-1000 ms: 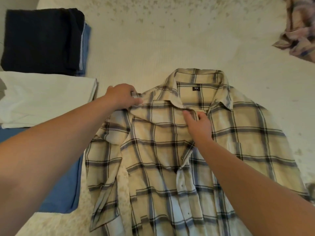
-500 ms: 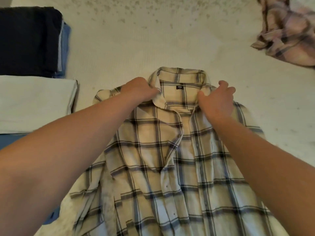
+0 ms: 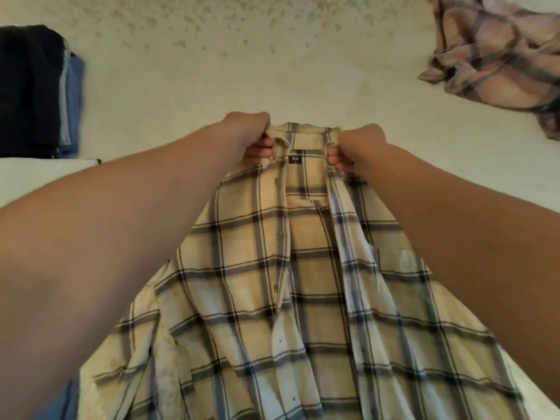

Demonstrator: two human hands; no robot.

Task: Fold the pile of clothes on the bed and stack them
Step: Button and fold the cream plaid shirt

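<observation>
You hold one cream plaid shirt [image 3: 303, 268] by its collar. Your left hand [image 3: 251, 137] and your right hand [image 3: 354, 150] each have their fingers curled tight on a collar end. The shirt hangs from your fingers toward you, over the bed [image 3: 242, 71]. Far right of your fingers lies one pink plaid shirt [image 3: 491, 53]. Far left is one folded stack [image 3: 36, 92].

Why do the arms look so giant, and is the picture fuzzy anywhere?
Head view: the wide lens swells the near forearms, while the left hand and right hand gripping the plaid shirt look small; the pink plaid shirt is soft; light is dim and yellowish.
</observation>
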